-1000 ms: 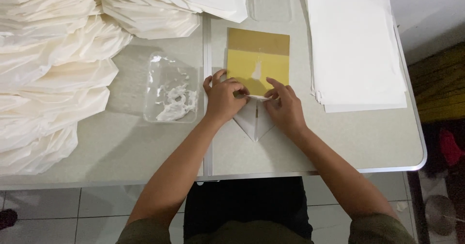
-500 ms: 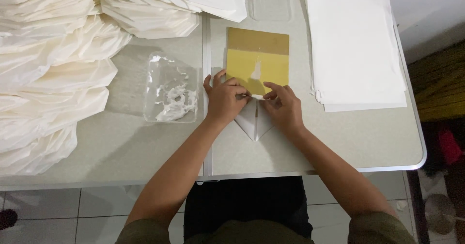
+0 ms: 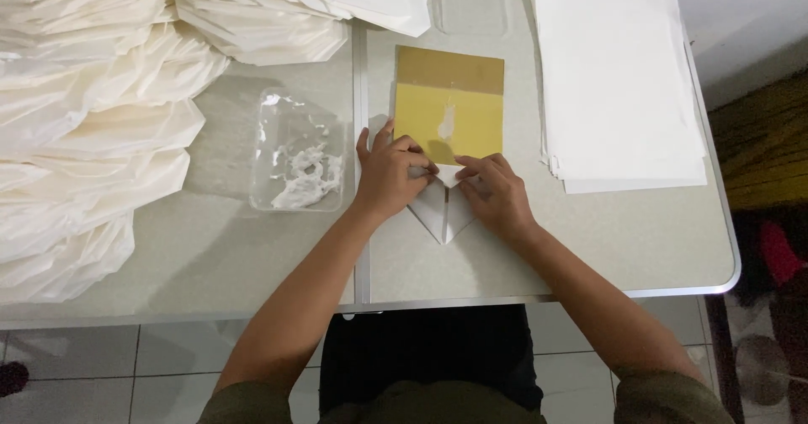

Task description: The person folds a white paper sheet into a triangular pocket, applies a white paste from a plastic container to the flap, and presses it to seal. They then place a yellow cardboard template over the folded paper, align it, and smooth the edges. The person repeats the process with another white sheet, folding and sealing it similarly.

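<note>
Head view, looking straight down: the left hand (image 3: 389,176) and right hand (image 3: 497,192) press flat on a small white folded paper (image 3: 442,209) whose point aims toward the person, fingers pinning its top edge rather than clenching, right at the lower edge of a yellow card (image 3: 449,108) on the table (image 3: 589,247). It looks like a crease being set; next calls for firm, even pressure along the fold. A clear plastic tray (image 3: 299,150) with white paste sits just left, stacked white sheets (image 3: 619,70) right.

folded paper (image 3: 443,209) on table (image 3: 640,247), before card (image 3: 449,104) | tray (image 3: 296,150) left | sheet stack (image 3: 619,70) right
</note>
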